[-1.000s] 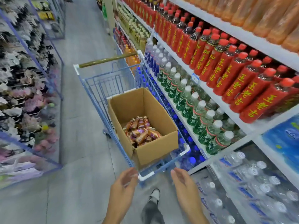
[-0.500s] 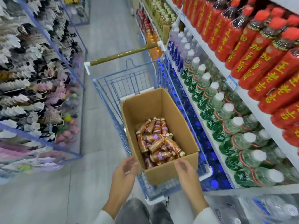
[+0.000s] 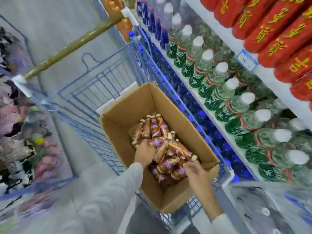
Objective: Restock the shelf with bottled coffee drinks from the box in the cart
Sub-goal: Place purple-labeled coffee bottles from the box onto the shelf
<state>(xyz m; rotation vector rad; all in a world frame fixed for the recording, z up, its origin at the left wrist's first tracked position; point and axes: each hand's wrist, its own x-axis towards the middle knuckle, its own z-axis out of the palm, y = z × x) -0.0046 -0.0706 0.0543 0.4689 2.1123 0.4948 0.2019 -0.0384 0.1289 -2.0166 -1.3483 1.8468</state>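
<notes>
**Both hands down in the box of coffee drinks**

A brown cardboard box sits open in the blue wire cart, filling the centre of the frame. The bottled coffee drinks lie on their sides in a loose heap on its bottom, brown with purple labels and pale caps, piled toward the lower half of the box.

The hands are apart, both inside the box. The left hand comes in from the lower centre on a light grey sleeve. Its back faces up and its fingers are curled down over one of the bottled coffee drinks at the left edge of the heap. The right hand reaches in from the lower right, fingers bent against the bottles at the near right of the heap. Blur hides whether it has closed on one.

The cart's olive handle slants across the upper left, above grey floor. The white shelf runs down the right side of the frame, just beside the cart. It holds red bottles with yellow lettering in the upper right, and a row of green-labelled clear bottles with white caps below them. A rack of soft-coloured goods fills the left edge, blurred.
</notes>
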